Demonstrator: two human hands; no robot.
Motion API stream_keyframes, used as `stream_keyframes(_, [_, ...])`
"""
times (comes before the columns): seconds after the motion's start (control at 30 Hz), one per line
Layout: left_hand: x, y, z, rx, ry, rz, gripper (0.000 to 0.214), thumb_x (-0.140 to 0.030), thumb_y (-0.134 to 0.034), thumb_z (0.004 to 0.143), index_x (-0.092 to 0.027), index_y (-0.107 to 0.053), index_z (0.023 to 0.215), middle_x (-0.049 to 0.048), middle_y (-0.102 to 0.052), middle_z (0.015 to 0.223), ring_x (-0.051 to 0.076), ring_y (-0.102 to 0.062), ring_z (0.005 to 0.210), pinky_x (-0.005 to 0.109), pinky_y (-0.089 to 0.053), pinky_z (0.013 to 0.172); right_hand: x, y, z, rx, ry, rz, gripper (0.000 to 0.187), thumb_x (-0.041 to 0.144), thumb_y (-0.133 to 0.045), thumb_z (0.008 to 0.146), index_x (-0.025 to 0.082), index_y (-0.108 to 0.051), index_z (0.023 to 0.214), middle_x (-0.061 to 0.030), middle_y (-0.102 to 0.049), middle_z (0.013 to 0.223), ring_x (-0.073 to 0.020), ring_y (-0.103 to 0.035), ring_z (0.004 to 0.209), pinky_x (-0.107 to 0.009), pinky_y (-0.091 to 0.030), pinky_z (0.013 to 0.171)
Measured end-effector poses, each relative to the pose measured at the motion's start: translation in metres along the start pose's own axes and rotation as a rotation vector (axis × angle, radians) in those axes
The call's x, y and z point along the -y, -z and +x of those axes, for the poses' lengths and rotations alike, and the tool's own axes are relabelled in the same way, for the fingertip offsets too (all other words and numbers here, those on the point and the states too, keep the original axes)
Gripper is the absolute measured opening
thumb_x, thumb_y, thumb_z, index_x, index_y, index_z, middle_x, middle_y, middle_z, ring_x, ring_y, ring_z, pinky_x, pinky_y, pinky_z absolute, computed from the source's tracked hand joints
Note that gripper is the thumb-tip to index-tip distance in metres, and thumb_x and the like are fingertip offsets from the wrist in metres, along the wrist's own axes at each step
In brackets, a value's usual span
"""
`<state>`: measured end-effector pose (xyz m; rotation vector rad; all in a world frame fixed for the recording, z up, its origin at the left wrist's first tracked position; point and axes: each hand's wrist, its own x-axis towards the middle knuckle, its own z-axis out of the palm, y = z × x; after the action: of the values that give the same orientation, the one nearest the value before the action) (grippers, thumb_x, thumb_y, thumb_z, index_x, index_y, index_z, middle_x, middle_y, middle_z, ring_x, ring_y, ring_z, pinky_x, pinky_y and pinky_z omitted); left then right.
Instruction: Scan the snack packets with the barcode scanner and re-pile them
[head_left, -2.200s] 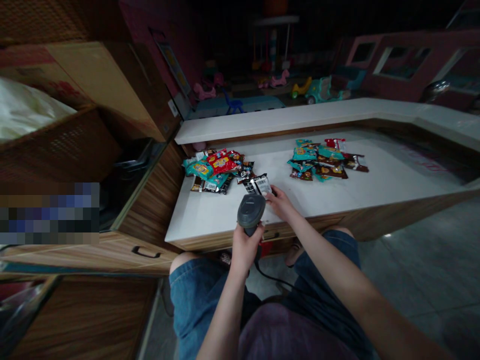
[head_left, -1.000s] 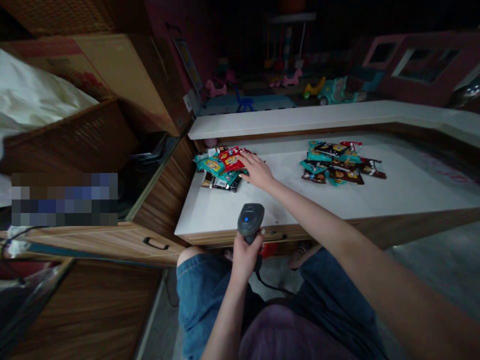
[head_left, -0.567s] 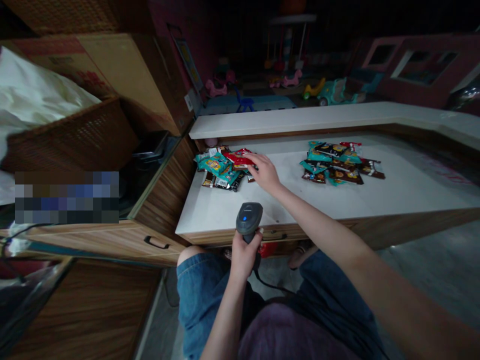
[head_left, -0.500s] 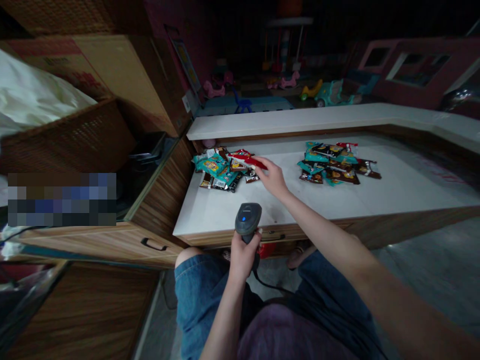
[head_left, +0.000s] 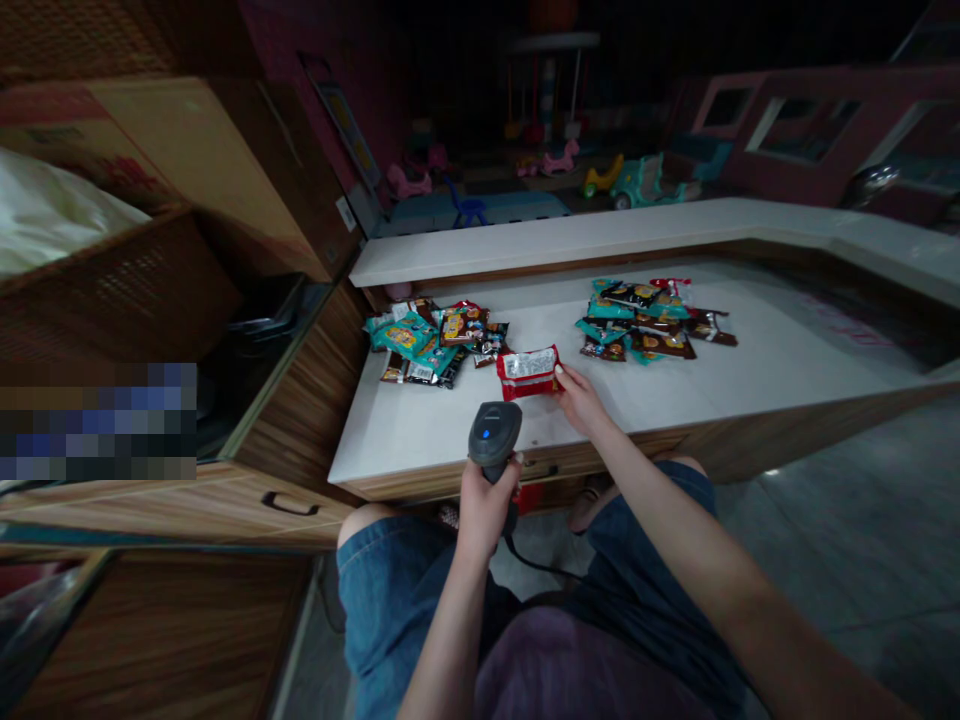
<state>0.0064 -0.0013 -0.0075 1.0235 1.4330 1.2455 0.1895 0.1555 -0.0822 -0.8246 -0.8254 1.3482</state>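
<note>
A dark grey barcode scanner (head_left: 495, 430) with a lit blue spot is gripped by its handle in my left hand (head_left: 484, 505), just in front of the counter's edge. My right hand (head_left: 581, 400) pinches the right end of a red snack packet (head_left: 529, 372), whose pale printed panel faces me. The packet is over the white counter, beyond the scanner's head. To its left lies a pile of snack packets (head_left: 431, 340) in teal, brown and black. Another such pile (head_left: 637, 320), with a bit of red at its back, lies further right.
The white counter (head_left: 787, 350) has a raised ledge (head_left: 585, 235) along its back. At left stand a wooden cabinet (head_left: 292, 390), a wicker basket (head_left: 150, 270) and a cardboard box (head_left: 217, 170). The scanner's cable (head_left: 540, 568) hangs over my lap. Beyond are toy vehicles (head_left: 645, 185).
My right hand has drawn the red packet off the left pile, toward me and slightly right, turning its printed panel into view. My left hand still holds the scanner nearly in place.
</note>
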Motion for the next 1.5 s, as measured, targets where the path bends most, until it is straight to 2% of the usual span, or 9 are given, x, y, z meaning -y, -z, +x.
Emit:
stream_keyframes(0.37, [-0.004,-0.002,0.0,0.023,0.011,-0.02,0.034,-0.043,-0.079,0.071,-0.015,-0.068,0.086,-0.0022,-0.062,0.061,0.012,-0.053,0.053,0.026,-0.046,0.06,0.0,0.001,-0.002,-0.023,0.037,-0.018,0.047,0.062,-0.089,0.067,0.025,-0.078,0.093,-0.0002,-0.08,0.093,-0.0188,-0.072,0.084,-0.029,-0.057,0.07])
stream_keyframes(0.67, [-0.009,0.0,-0.002,-0.001,0.007,-0.017,0.031,-0.039,-0.076,0.069,-0.015,-0.07,0.085,-0.002,-0.062,0.06,0.013,-0.054,0.054,0.027,-0.047,0.061,0.003,-0.006,-0.005,-0.063,0.118,-0.114,0.051,0.068,-0.082,0.069,0.024,-0.076,0.095,-0.006,-0.081,0.1,-0.0282,-0.074,0.098,-0.044,-0.061,0.089])
stream_keyframes(0.77, [-0.009,0.001,-0.002,-0.024,0.006,-0.018,0.032,-0.04,-0.077,0.066,-0.014,-0.071,0.084,-0.0005,-0.065,0.063,0.013,-0.056,0.055,0.027,-0.048,0.06,0.024,0.001,-0.005,-0.205,0.396,-0.369,0.045,0.063,-0.071,0.084,0.024,-0.077,0.108,-0.0086,-0.08,0.115,-0.0303,-0.071,0.111,-0.048,-0.056,0.102])
stream_keyframes(0.87, [-0.007,0.003,-0.001,-0.052,-0.014,-0.024,0.031,-0.038,-0.077,0.066,-0.015,-0.072,0.085,0.0015,-0.068,0.068,0.015,-0.06,0.06,0.028,-0.05,0.063,0.068,0.024,0.007,-0.363,0.739,-0.806,0.042,0.05,-0.055,0.097,0.023,-0.075,0.122,-0.0115,-0.075,0.129,-0.0307,-0.065,0.125,-0.052,-0.047,0.114])
stream_keyframes(0.93, [-0.005,0.003,-0.001,-0.052,-0.016,-0.02,0.03,-0.038,-0.078,0.066,-0.015,-0.072,0.084,0.0016,-0.068,0.068,0.015,-0.06,0.06,0.028,-0.05,0.064,0.101,0.044,0.022,-0.402,0.861,-1.105,0.041,0.041,-0.047,0.1,0.022,-0.073,0.126,-0.0135,-0.072,0.134,-0.0318,-0.062,0.13,-0.054,-0.044,0.116])
stream_keyframes(1.07, [-0.005,0.002,-0.002,-0.027,-0.007,-0.003,0.029,-0.038,-0.076,0.068,-0.015,-0.07,0.083,-0.0003,-0.064,0.061,0.013,-0.056,0.055,0.027,-0.047,0.06,0.148,0.084,0.06,-0.408,0.866,-1.448,0.045,0.031,-0.043,0.098,0.019,-0.07,0.132,-0.0147,-0.07,0.138,-0.0334,-0.059,0.131,-0.057,-0.042,0.116])
stream_keyframes(1.2, [-0.003,0.002,-0.001,-0.024,-0.023,-0.004,0.026,-0.037,-0.076,0.067,-0.016,-0.07,0.081,-0.0001,-0.064,0.06,0.014,-0.056,0.054,0.028,-0.048,0.06,0.159,0.102,0.08,-0.331,0.775,-1.602,0.049,0.03,-0.051,0.089,0.013,-0.07,0.131,-0.0175,-0.069,0.137,-0.038,-0.055,0.132,-0.063,-0.036,0.118])
stream_keyframes(1.37, [0.002,0.003,0.001,-0.028,-0.047,0.016,0.026,-0.037,-0.076,0.069,-0.016,-0.071,0.083,0.0013,-0.067,0.065,0.015,-0.059,0.059,0.029,-0.05,0.064,0.146,0.078,0.069,-0.326,0.819,-1.608,0.056,0.025,-0.056,0.082,0.02,-0.065,0.137,-0.0142,-0.06,0.151,-0.0405,-0.043,0.145,-0.072,-0.024,0.122])
stream_keyframes(1.5, [0.005,0.003,0.001,-0.016,-0.019,0.011,0.029,-0.038,-0.076,0.069,-0.016,-0.07,0.086,-0.0005,-0.065,0.062,0.015,-0.057,0.055,0.029,-0.048,0.062,0.11,0.023,0.055,-0.024,0.857,-1.479,0.046,0.024,-0.054,0.091,0.019,-0.067,0.135,-0.015,-0.064,0.144,-0.0349,-0.051,0.138,-0.059,-0.037,0.12])
